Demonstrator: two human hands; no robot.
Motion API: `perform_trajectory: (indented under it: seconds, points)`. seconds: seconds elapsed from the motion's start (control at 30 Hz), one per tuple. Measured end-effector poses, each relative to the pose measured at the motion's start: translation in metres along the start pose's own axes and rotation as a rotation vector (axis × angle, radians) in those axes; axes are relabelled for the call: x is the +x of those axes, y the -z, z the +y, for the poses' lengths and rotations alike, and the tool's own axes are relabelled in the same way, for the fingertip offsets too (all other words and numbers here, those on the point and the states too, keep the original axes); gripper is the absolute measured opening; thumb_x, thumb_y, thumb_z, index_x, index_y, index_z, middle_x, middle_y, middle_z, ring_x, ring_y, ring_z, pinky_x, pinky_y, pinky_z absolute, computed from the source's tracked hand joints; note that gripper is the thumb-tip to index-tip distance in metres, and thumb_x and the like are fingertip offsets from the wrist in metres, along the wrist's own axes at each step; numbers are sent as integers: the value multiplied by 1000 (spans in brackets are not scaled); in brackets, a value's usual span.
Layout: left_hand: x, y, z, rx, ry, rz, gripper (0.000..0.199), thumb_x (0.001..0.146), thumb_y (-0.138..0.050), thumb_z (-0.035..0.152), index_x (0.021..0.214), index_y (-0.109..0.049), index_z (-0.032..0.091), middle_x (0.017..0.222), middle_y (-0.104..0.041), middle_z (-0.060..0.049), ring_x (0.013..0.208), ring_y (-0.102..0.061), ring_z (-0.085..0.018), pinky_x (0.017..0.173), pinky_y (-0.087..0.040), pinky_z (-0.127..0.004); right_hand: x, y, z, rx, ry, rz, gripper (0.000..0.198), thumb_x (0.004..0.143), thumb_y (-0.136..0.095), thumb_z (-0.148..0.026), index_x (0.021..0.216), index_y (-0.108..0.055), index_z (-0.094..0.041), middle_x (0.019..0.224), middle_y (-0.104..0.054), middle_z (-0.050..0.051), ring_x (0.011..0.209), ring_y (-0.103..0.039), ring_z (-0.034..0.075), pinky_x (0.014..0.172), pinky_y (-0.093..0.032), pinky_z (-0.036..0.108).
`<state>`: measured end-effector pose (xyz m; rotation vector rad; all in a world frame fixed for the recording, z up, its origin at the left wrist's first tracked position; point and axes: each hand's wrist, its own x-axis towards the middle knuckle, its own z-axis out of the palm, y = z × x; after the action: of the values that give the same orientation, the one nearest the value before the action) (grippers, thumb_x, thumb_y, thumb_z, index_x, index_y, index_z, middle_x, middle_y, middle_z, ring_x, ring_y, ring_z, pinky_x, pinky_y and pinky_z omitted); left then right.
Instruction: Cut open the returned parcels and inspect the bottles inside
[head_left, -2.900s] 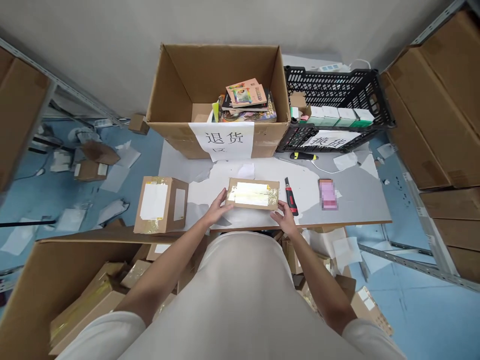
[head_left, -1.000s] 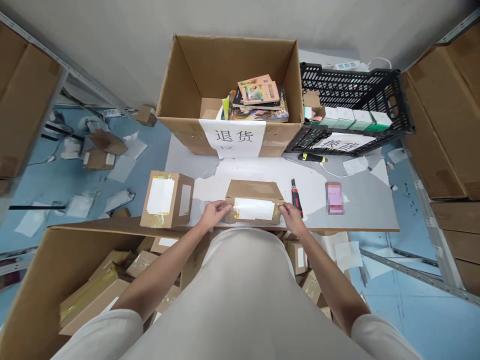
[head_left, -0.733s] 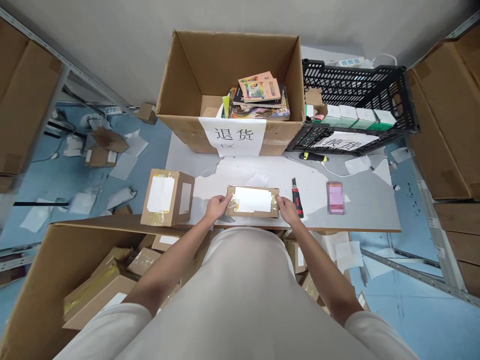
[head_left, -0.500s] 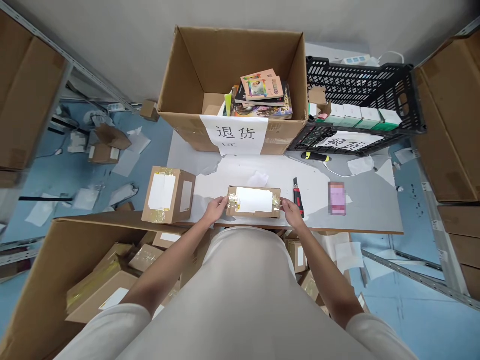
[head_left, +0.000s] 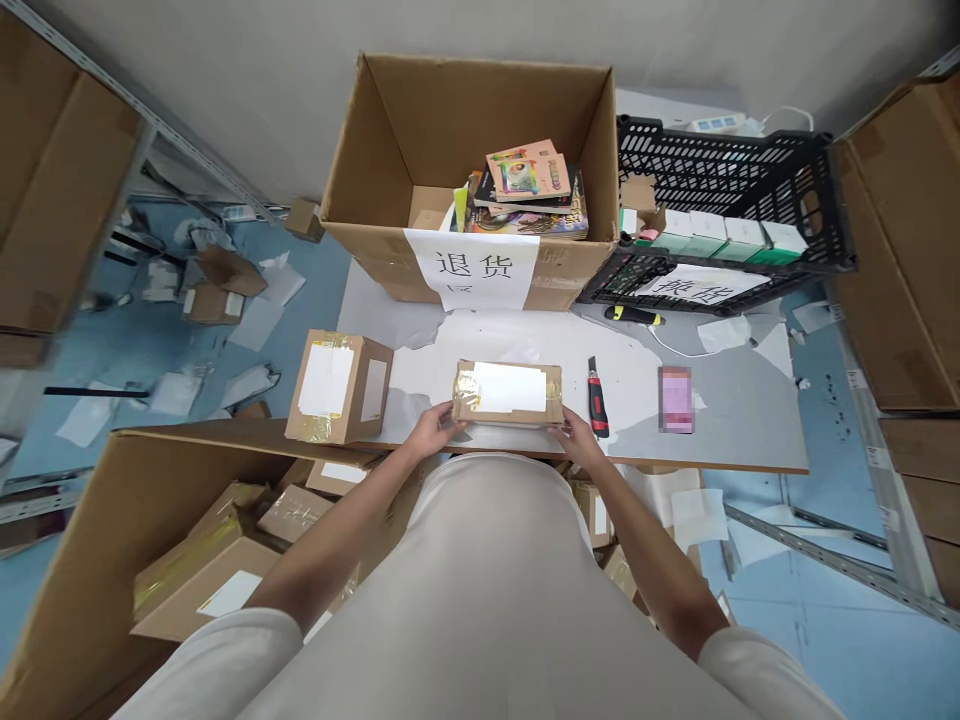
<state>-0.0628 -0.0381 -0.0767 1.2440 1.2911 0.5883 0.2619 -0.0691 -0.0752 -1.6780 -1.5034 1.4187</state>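
Both hands grip the flat parcel at its near corners, left hand and right hand curled underneath; it's now tipped label-up, lifted off the counter, box cutter just right.

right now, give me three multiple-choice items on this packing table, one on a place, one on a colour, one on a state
1. Where does the utility knife lie?
A. just right of the taped parcel
B. inside the black crate
C. on the floor

2. What colour is the crate behind the table?
A. blue
B. black
C. white

3. How is the taped parcel held?
A. left hand alone
B. lying untouched
C. between both hands

Answers: 1 A, the knife lies on the table beside the parcel's right end. 2 B, its mesh walls are black. 3 C, the left hand and right hand each grip an end of it.
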Motion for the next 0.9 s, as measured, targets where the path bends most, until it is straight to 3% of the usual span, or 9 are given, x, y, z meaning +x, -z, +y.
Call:
perform_trajectory:
  seconds: [0.1,0.2,0.37,0.53,0.7,0.8,0.9]
  points:
    - [8,3,14,117,33,135,53,74,-59,54,104,-66,11,103,-68,-12,92,-63,-24,87,-49,-36,11,7,-11,-148,-17,90,40,87,-43,-49,107,-61,-18,99,-63,9,87,-61,21,82,-49,36]
    - [24,2,20,236,64,205,48,79,-51,54,97,-69,13,96,-69,-9,88,-62,-22,85,-48,-34,29,8,-21,-252,-44,150,48,90,-34,-53,90,-65,-17,85,-62,10,84,-59,24,82,-47,38]
    - [46,3,15,220,95,184,43,79,-51,50,96,-70,16,95,-71,-7,91,-61,-23,86,-46,-34,47,1,-22,-238,-22,172,49,92,-32,-51,110,-63,-17,97,-64,11,97,-58,25,91,-44,39]
    - [38,17,3,122,107,102,47,78,-47,41,114,-64,16,115,-66,-10,104,-62,-24,92,-46,-38,35,5,2,-37,-66,170,46,91,-36,-36,132,-50,-20,122,-60,10,107,-59,21,97,-44,40]
    - [26,14,-16,-12,109,-38,81,54,-69,25,132,-49,13,130,-56,-15,119,-54,-29,101,-42,-42,16,4,20,-17,-28,9,75,74,-55,-18,144,-32,-27,140,-47,8,120,-53,22,102,-41,43]
    - [24,3,-21,-52,92,-62,82,53,-75,29,130,-51,14,126,-60,-13,117,-55,-28,102,-41,-42,14,-5,16,-43,-19,-28,79,72,-60,-19,144,-30,-27,135,-53,6,119,-53,23,101,-41,44]
    - [23,-1,-12,-46,80,10,72,59,-74,42,123,-56,15,117,-64,-11,110,-58,-27,99,-44,-43,16,-8,5,19,-8,7,62,78,-56,-25,138,-40,-24,123,-61,7,106,-59,22,94,-46,41]
